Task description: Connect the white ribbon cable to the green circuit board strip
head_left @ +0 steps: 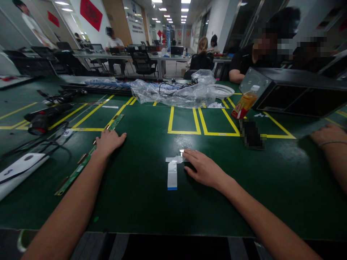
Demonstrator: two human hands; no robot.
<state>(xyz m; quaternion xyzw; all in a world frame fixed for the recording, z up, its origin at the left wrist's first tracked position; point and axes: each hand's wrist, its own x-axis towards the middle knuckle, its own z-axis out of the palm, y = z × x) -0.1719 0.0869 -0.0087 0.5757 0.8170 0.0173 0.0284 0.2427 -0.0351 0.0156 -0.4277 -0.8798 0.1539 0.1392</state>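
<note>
My left hand (108,141) lies flat, fingers stretched out, on a long narrow green circuit strip (81,164) that runs diagonally across the dark green table (151,202). My right hand (204,169) rests palm down, fingers spread, with its fingertips touching the top of a white flat ribbon cable (172,173) with a blue end. Neither hand grips anything.
Yellow tape boxes (184,121) mark the table. Crumpled clear plastic (173,94) and a white basket (222,91) lie behind them. A yellow drink carton (244,104) and a black phone (251,133) sit right. Another person's hand (329,135) rests far right. Black tools (43,119) lie left.
</note>
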